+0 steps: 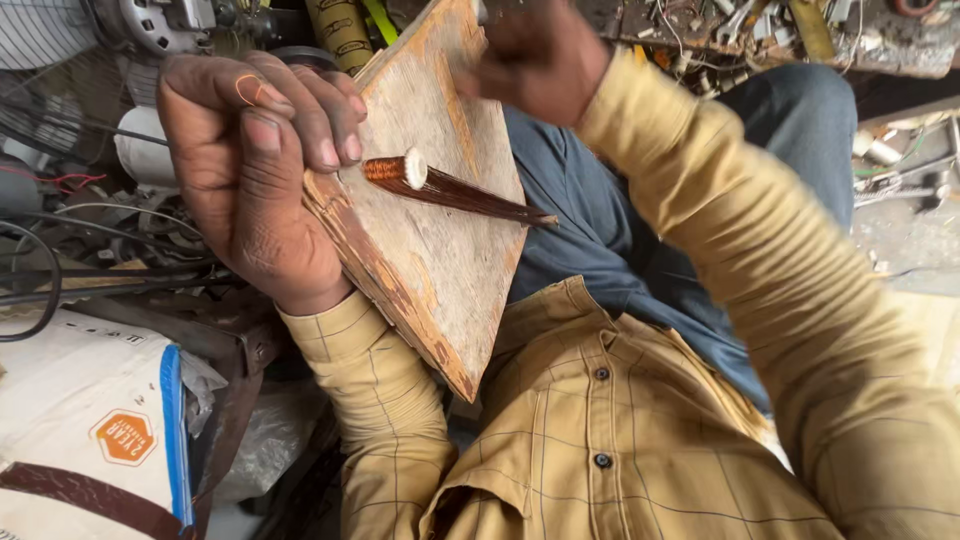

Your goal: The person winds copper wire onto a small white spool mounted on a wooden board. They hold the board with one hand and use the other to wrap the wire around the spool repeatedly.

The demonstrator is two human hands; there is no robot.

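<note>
Head view: left hand (255, 165) clamped on worn tan wooden board (430, 240), fingers pinning copper-wire coil bundle (445, 188); right hand (540, 55) blurred, gripped board's far edge.

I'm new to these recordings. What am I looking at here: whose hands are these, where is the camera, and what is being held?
There is no machine: a camera on a person's head looks down at their own hands and lap. The left hand grips the edge of a worn wooden board, its fingers by a copper wire coil with a white end, from which a dark strand bundle runs across the board. The right hand, blurred, is at the board's top edge. Around them lie a fan grille, black cables and scrap metal bits.
</note>
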